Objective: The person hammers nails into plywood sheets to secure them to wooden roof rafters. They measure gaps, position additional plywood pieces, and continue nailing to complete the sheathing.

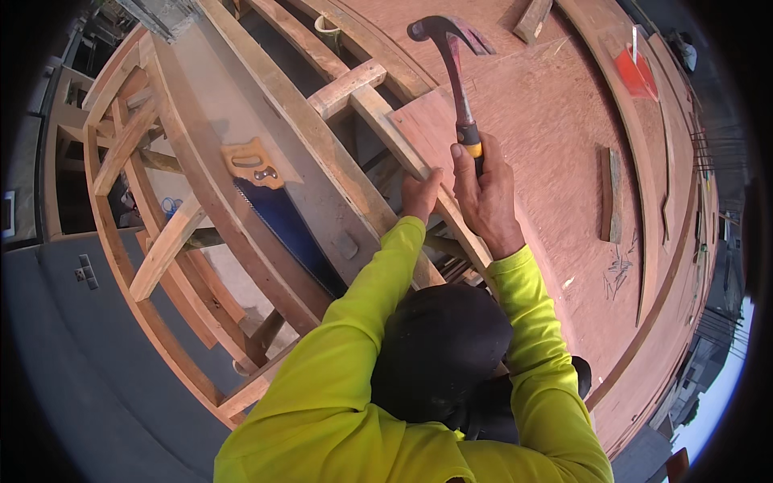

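While plywood sheeting [555, 161] covers the right side and an open timber frame [165, 251] curves along the left, a person in yellow-green sleeves [354, 310] reaches over a wooden batten [393, 138]. A blue-bladed handsaw [288, 225] lies to the left, apart from the hammer [460, 88], held over the sheeting in the right hand [487, 197], its grip wrapped around the handle. The left hand [420, 196] is at the batten; whether its grip pinches anything cannot be told. A glancing blow could bruise those fingers. A pale, cup-like container [327, 30] sits among the far timbers, contents indistinct.
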The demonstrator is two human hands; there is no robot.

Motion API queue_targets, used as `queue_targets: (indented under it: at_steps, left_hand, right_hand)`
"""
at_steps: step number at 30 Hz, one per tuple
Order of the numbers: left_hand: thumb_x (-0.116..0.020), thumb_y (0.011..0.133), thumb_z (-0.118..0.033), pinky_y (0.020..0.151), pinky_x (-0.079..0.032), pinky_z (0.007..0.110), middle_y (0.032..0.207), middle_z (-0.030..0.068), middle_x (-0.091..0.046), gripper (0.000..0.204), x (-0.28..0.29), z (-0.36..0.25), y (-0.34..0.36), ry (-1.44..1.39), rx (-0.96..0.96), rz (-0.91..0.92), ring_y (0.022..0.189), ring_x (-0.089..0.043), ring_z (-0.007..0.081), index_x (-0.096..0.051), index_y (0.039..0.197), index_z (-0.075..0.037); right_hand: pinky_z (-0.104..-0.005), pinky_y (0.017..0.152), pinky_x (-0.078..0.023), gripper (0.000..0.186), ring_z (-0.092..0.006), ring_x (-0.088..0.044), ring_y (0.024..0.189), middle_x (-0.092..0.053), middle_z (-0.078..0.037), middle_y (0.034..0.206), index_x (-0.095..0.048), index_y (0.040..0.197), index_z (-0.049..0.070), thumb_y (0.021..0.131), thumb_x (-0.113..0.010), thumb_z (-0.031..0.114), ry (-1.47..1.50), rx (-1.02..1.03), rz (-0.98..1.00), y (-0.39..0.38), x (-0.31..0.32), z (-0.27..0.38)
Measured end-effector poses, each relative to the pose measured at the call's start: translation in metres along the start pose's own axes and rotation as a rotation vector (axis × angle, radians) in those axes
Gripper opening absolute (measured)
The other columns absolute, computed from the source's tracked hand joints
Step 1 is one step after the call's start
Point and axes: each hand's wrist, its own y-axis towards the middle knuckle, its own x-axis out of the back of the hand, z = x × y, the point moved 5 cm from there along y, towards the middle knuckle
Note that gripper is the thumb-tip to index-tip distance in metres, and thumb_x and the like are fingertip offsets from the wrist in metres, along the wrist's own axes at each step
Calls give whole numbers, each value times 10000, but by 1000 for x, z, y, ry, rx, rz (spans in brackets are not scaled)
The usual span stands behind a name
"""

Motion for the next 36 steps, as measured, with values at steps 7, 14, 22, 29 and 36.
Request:
queue_targets:
  at_steps: [7,14,22,29,36]
  left_hand:
    - [-709,849,-318,750,-553,340,1096,145,-667,578,-23,-20,-16,202,-15,39,934,-675,205,-562,1239,84]
    - [-763,794,-259,842,-527,382,1090,201,-676,522,4,1,8,30,23,-17,986,-660,255,-605,1132,105]
    - [-776,786,-202,886,-534,377,1152,227,-655,597,10,10,26,39,-33,40,1017,-671,284,-526,1237,99]
    - [-776,768,-300,593,-596,404,1005,159,-675,545,-19,-12,-11,136,138,84,823,-695,261,-609,1142,59]
    - [-754,772,-429,753,-563,540,1142,183,-558,690,-1,-9,10,235,93,62,991,-594,322,-523,1181,77]
  right_hand:
    - [-323,551,-473,251,-199,-578,576,-544,-135,647,-497,1053,-15,999,-581,215,-436,-130,244,-33,-27,-129]
    - [-258,518,-452,222,-99,-506,543,-555,-49,695,-498,1065,11,1032,-541,226,416,226,-339,17,3,31]
    - [-493,609,-492,304,-439,-649,697,-662,-258,815,-556,1014,2,973,-614,298,-259,-50,238,5,-23,-42]
    - [-469,691,-517,396,-430,-667,776,-674,-264,868,-525,1105,-27,996,-560,352,-533,-224,405,-12,-8,-124]
    - [-409,576,-458,440,-243,-554,570,-565,-147,652,-586,1080,-10,1020,-528,422,-351,-349,127,-119,165,-81]
